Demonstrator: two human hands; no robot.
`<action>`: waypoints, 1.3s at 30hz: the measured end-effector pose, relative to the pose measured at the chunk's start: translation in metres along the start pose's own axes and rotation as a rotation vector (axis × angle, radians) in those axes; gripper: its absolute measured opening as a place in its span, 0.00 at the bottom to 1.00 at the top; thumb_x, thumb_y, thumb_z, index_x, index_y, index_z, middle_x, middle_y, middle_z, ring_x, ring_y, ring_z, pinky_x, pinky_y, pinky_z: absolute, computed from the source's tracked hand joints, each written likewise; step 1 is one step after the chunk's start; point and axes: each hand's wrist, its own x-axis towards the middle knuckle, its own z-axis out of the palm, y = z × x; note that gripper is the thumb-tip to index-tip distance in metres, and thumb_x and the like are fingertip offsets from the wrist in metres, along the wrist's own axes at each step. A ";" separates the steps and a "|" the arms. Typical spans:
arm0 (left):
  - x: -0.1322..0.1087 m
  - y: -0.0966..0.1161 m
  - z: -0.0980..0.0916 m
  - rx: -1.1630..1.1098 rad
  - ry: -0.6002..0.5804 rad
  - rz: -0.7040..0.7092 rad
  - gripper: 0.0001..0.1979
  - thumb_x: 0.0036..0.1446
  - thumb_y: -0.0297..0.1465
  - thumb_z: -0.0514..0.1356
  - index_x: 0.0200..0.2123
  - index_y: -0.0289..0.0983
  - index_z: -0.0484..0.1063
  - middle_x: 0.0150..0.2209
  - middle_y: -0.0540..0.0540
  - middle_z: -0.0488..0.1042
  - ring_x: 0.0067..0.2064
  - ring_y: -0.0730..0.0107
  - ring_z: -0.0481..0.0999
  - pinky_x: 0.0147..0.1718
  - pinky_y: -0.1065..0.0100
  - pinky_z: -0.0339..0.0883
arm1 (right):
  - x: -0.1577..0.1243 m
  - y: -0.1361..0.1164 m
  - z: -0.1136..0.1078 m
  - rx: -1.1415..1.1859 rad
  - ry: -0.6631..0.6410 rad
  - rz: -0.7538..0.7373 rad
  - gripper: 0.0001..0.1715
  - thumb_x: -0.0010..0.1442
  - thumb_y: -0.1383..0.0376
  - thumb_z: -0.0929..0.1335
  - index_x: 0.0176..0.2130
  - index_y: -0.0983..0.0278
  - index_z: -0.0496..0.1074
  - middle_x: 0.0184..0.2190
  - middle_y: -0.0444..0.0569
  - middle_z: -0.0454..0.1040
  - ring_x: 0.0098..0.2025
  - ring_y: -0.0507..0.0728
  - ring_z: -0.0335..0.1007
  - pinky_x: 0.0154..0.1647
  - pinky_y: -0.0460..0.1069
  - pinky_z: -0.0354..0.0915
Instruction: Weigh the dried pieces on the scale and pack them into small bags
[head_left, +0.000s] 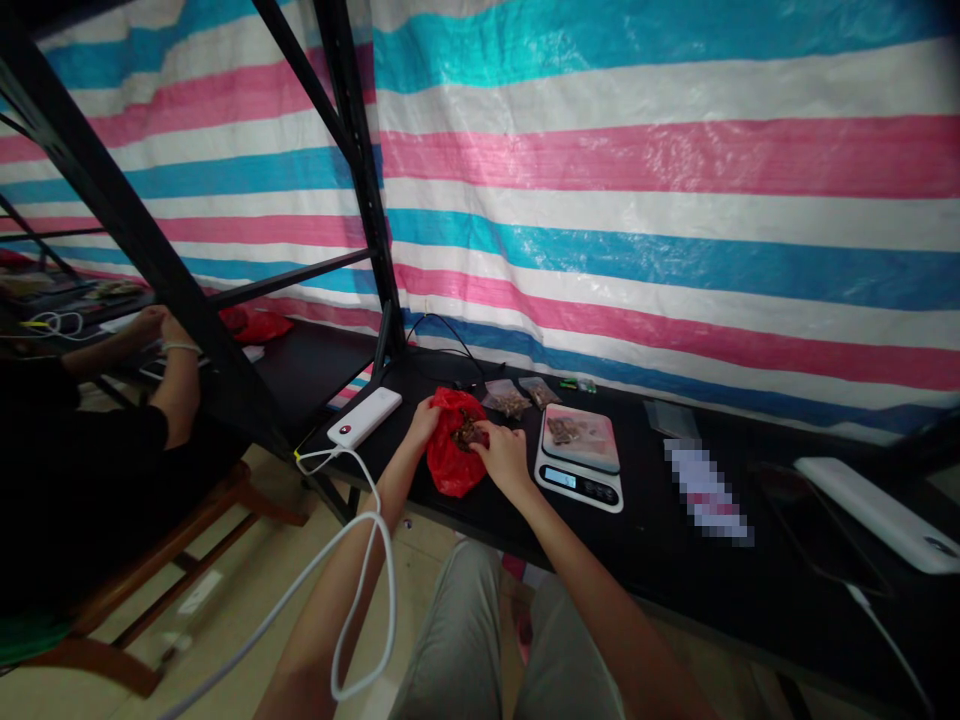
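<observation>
A red plastic bag [452, 462] lies open on the black table [675, 540], with brown dried pieces [469, 432] showing at its mouth. My left hand [424, 417] grips the bag's left edge. My right hand [502, 455] is at the bag's mouth, its fingers pinched on some of the brown pieces. Just right of it stands a white digital scale [580, 455] with a few brown pieces on its pan.
Two small clear pouches [523, 397] of brown material lie behind the bag. A white power bank [364, 417] with a white cable sits left. Another white device [881, 512] lies far right. A black rack post [360, 170] rises behind. Another person [90, 440] sits at left.
</observation>
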 end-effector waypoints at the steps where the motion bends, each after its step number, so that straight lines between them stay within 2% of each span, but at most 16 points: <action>1: 0.000 0.000 -0.002 0.040 0.017 0.008 0.12 0.47 0.30 0.55 0.35 0.32 0.71 0.33 0.42 0.76 0.37 0.61 0.75 0.39 0.63 0.67 | -0.001 0.001 0.001 0.029 0.009 0.010 0.17 0.55 0.61 0.68 0.45 0.58 0.67 0.39 0.46 0.75 0.43 0.57 0.68 0.41 0.52 0.52; 4: -0.002 0.004 -0.011 0.157 0.069 0.023 0.12 0.46 0.28 0.56 0.37 0.32 0.70 0.37 0.39 0.74 0.44 0.55 0.72 0.47 0.56 0.61 | -0.001 0.004 0.002 0.181 0.028 0.034 0.17 0.54 0.61 0.67 0.46 0.57 0.68 0.40 0.45 0.75 0.43 0.57 0.69 0.42 0.51 0.55; 6: -0.007 0.010 -0.015 0.247 0.106 0.065 0.15 0.47 0.27 0.56 0.41 0.32 0.68 0.42 0.38 0.72 0.49 0.53 0.68 0.51 0.53 0.56 | -0.001 0.009 0.001 0.370 0.030 0.027 0.17 0.55 0.61 0.67 0.46 0.58 0.68 0.42 0.45 0.75 0.42 0.55 0.70 0.42 0.50 0.58; 8: -0.017 0.018 -0.016 0.385 0.180 0.202 0.18 0.48 0.27 0.56 0.45 0.31 0.65 0.47 0.36 0.67 0.53 0.54 0.64 0.53 0.53 0.53 | -0.001 0.016 -0.002 0.585 0.038 0.015 0.19 0.55 0.61 0.66 0.47 0.59 0.68 0.43 0.46 0.75 0.41 0.54 0.71 0.40 0.49 0.61; 10: -0.031 0.027 -0.010 0.534 0.282 0.401 0.20 0.50 0.27 0.55 0.49 0.31 0.62 0.53 0.34 0.61 0.57 0.54 0.59 0.55 0.54 0.53 | -0.003 0.025 -0.008 0.748 0.071 0.023 0.21 0.54 0.60 0.66 0.47 0.61 0.68 0.44 0.49 0.74 0.41 0.56 0.71 0.38 0.49 0.63; 13: -0.055 0.043 0.008 0.652 0.343 0.603 0.18 0.54 0.28 0.53 0.50 0.35 0.61 0.56 0.36 0.57 0.59 0.56 0.57 0.55 0.51 0.52 | -0.012 0.046 -0.024 0.827 0.139 0.048 0.23 0.52 0.57 0.67 0.47 0.62 0.68 0.46 0.52 0.73 0.41 0.59 0.71 0.35 0.50 0.63; 15: -0.067 0.052 0.025 0.719 0.273 0.680 0.15 0.55 0.28 0.52 0.48 0.38 0.63 0.56 0.39 0.58 0.59 0.56 0.56 0.57 0.48 0.47 | -0.021 0.065 -0.038 0.794 0.199 0.072 0.25 0.50 0.56 0.68 0.47 0.62 0.69 0.45 0.52 0.73 0.41 0.60 0.70 0.35 0.51 0.62; 18: -0.075 0.061 0.058 0.796 0.093 0.800 0.14 0.56 0.30 0.52 0.47 0.40 0.63 0.57 0.42 0.59 0.62 0.57 0.51 0.59 0.43 0.35 | -0.037 0.101 -0.063 0.666 0.306 0.137 0.26 0.49 0.55 0.69 0.46 0.62 0.70 0.42 0.52 0.74 0.41 0.61 0.70 0.36 0.52 0.62; 19: -0.075 0.062 0.071 0.803 0.011 0.843 0.16 0.57 0.32 0.52 0.49 0.40 0.61 0.57 0.42 0.59 0.62 0.57 0.50 0.59 0.44 0.33 | -0.043 0.114 -0.071 0.616 0.326 0.148 0.26 0.49 0.55 0.68 0.47 0.62 0.70 0.42 0.52 0.74 0.41 0.61 0.70 0.37 0.52 0.62; 21: -0.069 0.063 0.100 0.800 -0.183 0.903 0.21 0.56 0.36 0.53 0.54 0.39 0.57 0.58 0.41 0.58 0.63 0.59 0.49 0.60 0.47 0.36 | -0.052 0.140 -0.086 0.514 0.339 0.153 0.25 0.51 0.55 0.67 0.48 0.60 0.69 0.44 0.51 0.73 0.43 0.61 0.69 0.39 0.53 0.62; 23: -0.061 0.061 0.130 0.804 -0.353 0.901 0.30 0.54 0.40 0.55 0.57 0.36 0.53 0.59 0.39 0.57 0.62 0.58 0.51 0.59 0.50 0.43 | -0.060 0.163 -0.099 0.406 0.346 0.163 0.25 0.51 0.55 0.67 0.49 0.59 0.68 0.45 0.51 0.73 0.44 0.61 0.68 0.40 0.54 0.62; 25: -0.052 0.057 0.158 0.844 -0.456 0.865 0.34 0.52 0.42 0.57 0.58 0.33 0.52 0.58 0.36 0.59 0.61 0.54 0.53 0.58 0.49 0.45 | -0.066 0.181 -0.110 0.313 0.352 0.177 0.25 0.51 0.54 0.67 0.48 0.60 0.69 0.44 0.51 0.73 0.42 0.61 0.69 0.41 0.55 0.62; 29: -0.039 0.049 0.198 0.902 -0.517 0.847 0.29 0.50 0.44 0.58 0.52 0.34 0.63 0.49 0.37 0.69 0.54 0.53 0.64 0.57 0.45 0.40 | -0.073 0.197 -0.124 0.179 0.330 0.150 0.24 0.52 0.55 0.66 0.47 0.61 0.70 0.41 0.50 0.75 0.40 0.60 0.70 0.43 0.56 0.63; 32: -0.036 0.045 0.209 0.831 -0.495 0.822 0.25 0.47 0.43 0.61 0.47 0.36 0.69 0.44 0.40 0.73 0.49 0.55 0.68 0.56 0.47 0.43 | -0.076 0.197 -0.133 0.083 0.285 0.098 0.22 0.53 0.56 0.66 0.47 0.60 0.70 0.41 0.49 0.75 0.41 0.60 0.70 0.43 0.55 0.63; 34: -0.036 0.043 0.212 0.704 -0.484 0.786 0.22 0.47 0.39 0.62 0.45 0.36 0.71 0.43 0.40 0.74 0.48 0.56 0.69 0.55 0.50 0.48 | -0.078 0.196 -0.139 0.019 0.270 0.069 0.21 0.54 0.56 0.65 0.47 0.59 0.70 0.42 0.48 0.75 0.41 0.59 0.70 0.41 0.54 0.64; 39: -0.042 0.045 0.213 0.073 -0.543 0.565 0.23 0.43 0.31 0.65 0.45 0.32 0.71 0.44 0.38 0.74 0.45 0.60 0.72 0.48 0.60 0.62 | -0.076 0.187 -0.156 -0.200 0.312 0.052 0.20 0.56 0.57 0.64 0.48 0.58 0.68 0.43 0.48 0.74 0.42 0.60 0.69 0.40 0.54 0.63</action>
